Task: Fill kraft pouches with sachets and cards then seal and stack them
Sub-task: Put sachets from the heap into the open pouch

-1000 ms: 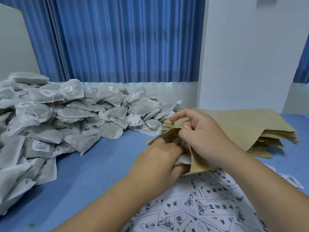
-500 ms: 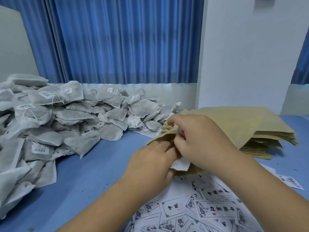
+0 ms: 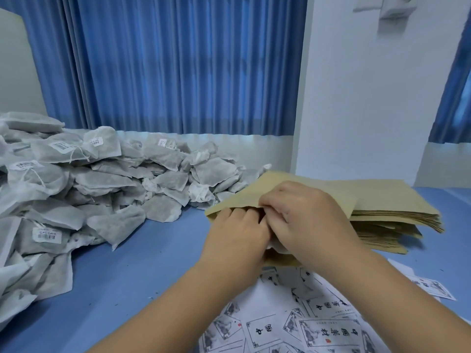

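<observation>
Your left hand (image 3: 237,240) and right hand (image 3: 305,220) are both bare, and so are your forearms, uncovered all the way to the near edge of the view. Your left forearm (image 3: 178,301) shows at the near left, your right forearm (image 3: 382,296) at the near right, looking broader through the wide lens. Knuckles and finger creases show plainly on both hands; the fingernails are too blurred to tell

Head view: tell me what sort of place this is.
Probably a small hand-packing workroom. A big heap of sachets lies on the blue table, a stack of kraft pouches sits beside it, and loose printed cards are spread in front.
</observation>
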`<state>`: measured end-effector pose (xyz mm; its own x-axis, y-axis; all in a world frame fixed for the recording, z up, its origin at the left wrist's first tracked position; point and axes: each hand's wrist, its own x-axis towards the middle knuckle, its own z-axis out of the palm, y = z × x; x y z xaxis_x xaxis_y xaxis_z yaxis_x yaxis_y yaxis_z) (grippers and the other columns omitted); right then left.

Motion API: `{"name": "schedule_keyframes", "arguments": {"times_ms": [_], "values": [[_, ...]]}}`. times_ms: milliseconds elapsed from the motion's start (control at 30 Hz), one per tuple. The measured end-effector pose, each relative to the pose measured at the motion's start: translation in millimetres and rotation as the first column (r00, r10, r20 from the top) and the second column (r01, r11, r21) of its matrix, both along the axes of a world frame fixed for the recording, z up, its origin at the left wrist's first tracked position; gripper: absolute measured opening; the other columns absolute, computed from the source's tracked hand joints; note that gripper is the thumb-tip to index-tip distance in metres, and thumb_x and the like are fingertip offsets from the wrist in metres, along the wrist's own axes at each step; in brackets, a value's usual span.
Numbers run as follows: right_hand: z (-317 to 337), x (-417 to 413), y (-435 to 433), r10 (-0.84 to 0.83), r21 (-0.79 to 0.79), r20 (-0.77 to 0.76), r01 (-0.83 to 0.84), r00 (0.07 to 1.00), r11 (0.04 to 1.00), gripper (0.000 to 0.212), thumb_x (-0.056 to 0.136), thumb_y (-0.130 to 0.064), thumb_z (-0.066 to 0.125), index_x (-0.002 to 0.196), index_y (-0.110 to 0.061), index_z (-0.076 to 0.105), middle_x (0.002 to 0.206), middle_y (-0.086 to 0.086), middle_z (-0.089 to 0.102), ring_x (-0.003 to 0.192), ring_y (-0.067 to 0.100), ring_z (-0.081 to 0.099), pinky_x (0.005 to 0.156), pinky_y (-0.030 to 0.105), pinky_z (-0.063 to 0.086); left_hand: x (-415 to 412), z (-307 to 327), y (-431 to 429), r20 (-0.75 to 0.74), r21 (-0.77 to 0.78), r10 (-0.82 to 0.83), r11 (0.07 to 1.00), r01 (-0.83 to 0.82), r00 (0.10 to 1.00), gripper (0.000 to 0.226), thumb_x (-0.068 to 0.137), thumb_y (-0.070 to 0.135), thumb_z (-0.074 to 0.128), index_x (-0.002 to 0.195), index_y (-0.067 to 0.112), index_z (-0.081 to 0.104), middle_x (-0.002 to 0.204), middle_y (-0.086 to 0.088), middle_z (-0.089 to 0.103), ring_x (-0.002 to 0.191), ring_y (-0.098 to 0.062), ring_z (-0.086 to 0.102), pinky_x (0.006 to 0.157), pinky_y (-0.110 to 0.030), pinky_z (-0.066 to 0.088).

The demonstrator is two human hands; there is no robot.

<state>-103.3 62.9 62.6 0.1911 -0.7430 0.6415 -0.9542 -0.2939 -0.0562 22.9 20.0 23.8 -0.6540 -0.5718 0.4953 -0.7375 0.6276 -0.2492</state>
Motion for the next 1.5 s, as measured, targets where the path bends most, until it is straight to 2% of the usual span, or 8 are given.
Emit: {"name": "schedule_keyframes", "arguments": {"times_ms": [233, 533, 667, 800, 967, 1067, 1267, 1500], "values": [[5, -17, -36, -0.023, 0.054, 0.135, 0.015, 0.991, 0.998, 0.010, 0.090, -0.018, 0.053, 0.098, -0.024, 0.058, 0.105, -0.009, 0.057, 0.095, 0.017, 0.055, 0.082, 0.034, 0.043, -33, 7, -36, -0.152, 0.187, -0.008, 0.982, 0.037, 0.988, 0.032, 0.091, 0.024, 0.052, 0.121, 0.012, 0.048, 0.111, -0.007, 0.056, 0.096, -0.027, 0.059, 0.068, -0.033, 0.043], [0, -16, -38, -0.115, 0.237, 0.075, 0.094, 0.991, 0.967, 0.021, 0.089, -0.031, 0.049, 0.099, -0.017, 0.060, 0.100, -0.003, 0.058, 0.098, 0.019, 0.053, 0.086, 0.036, 0.044, -28, -5, -51, -0.135, 0.153, 0.034, 0.988, -0.013, 0.990, 0.020, 0.087, 0.019, 0.050, 0.106, 0.017, 0.053, 0.106, -0.005, 0.060, 0.096, -0.027, 0.055, 0.074, -0.033, 0.026], [2, -6, -23, -0.245, 0.368, 0.002, 0.227, 0.970, 0.902, 0.014, 0.085, -0.035, 0.048, 0.085, -0.023, 0.039, 0.096, -0.003, 0.050, 0.085, 0.022, 0.050, 0.068, 0.034, 0.039, -25, -1, -51, -0.213, 0.204, 0.012, 0.978, 0.032, 0.977, 0.013, 0.084, 0.021, 0.053, 0.094, 0.021, 0.045, 0.093, 0.002, 0.053, 0.095, -0.025, 0.055, 0.070, -0.031, 0.027], [-7, 7, -27, -0.333, 0.417, -0.105, 0.346, 0.937, 0.841, 0.060, 0.088, -0.032, 0.048, 0.141, -0.016, 0.024, 0.140, 0.009, 0.037, 0.121, 0.030, 0.047, 0.079, 0.035, 0.037, -25, -4, -52, -0.357, 0.255, 0.024, 0.964, 0.073, 0.934, 0.029, 0.085, 0.017, 0.055, 0.082, 0.024, 0.027, 0.075, 0.011, 0.027, 0.092, -0.023, 0.052, 0.064, -0.032, 0.023], [-4, -5, -28, -0.327, 0.301, -0.069, 0.332, 0.943, 0.894, 0.044, 0.082, -0.014, 0.044, 0.124, -0.026, 0.038, 0.087, -0.003, 0.046, 0.080, 0.024, 0.047, 0.058, 0.031, 0.031, -21, 0, -47, -0.375, 0.102, 0.085, 0.994, -0.050, 0.923, 0.020, 0.076, 0.030, 0.069, 0.084, 0.019, 0.054, 0.089, 0.002, 0.058, 0.082, -0.022, 0.057, 0.058, -0.032, 0.036], [0, -15, -29, -0.320, 0.190, -0.005, 0.315, 0.947, 0.930, 0.042, 0.082, -0.012, 0.042, 0.120, -0.032, 0.045, 0.094, -0.005, 0.060, 0.077, 0.023, 0.048, 0.052, 0.030, 0.028, -25, 8, -39, -0.254, 0.032, 0.121, 0.993, -0.117, 0.960, 0.031, 0.064, 0.040, 0.083, 0.069, 0.019, 0.061, 0.067, 0.002, 0.061, 0.057, -0.021, 0.059, 0.044, -0.026, 0.029], [-3, -17, -35, -0.278, 0.079, 0.093, 0.271, 0.956, 0.959, 0.039, 0.084, -0.018, 0.042, 0.119, -0.032, 0.048, 0.099, -0.007, 0.066, 0.088, 0.025, 0.059, 0.062, 0.032, 0.038, -36, 1, -42, -0.189, 0.307, 0.138, 0.949, -0.075, 0.972, 0.034, 0.096, 0.035, 0.045, 0.124, 0.016, 0.042, 0.120, -0.005, 0.047, 0.106, -0.028, 0.055, 0.070, -0.032, 0.040], [2, -12, -29, -0.190, 0.090, 0.090, 0.182, 0.978, 0.979, 0.039, 0.080, -0.009, 0.044, 0.113, -0.029, 0.052, 0.092, -0.004, 0.066, 0.083, 0.025, 0.058, 0.065, 0.033, 0.047, -20, 19, -43, -0.211, 0.342, 0.053, 0.939, 0.023, 0.976, 0.004, 0.089, 0.027, 0.049, 0.090, 0.023, 0.048, 0.089, 0.002, 0.053, 0.086, -0.024, 0.056, 0.061, -0.027, 0.037]]}}
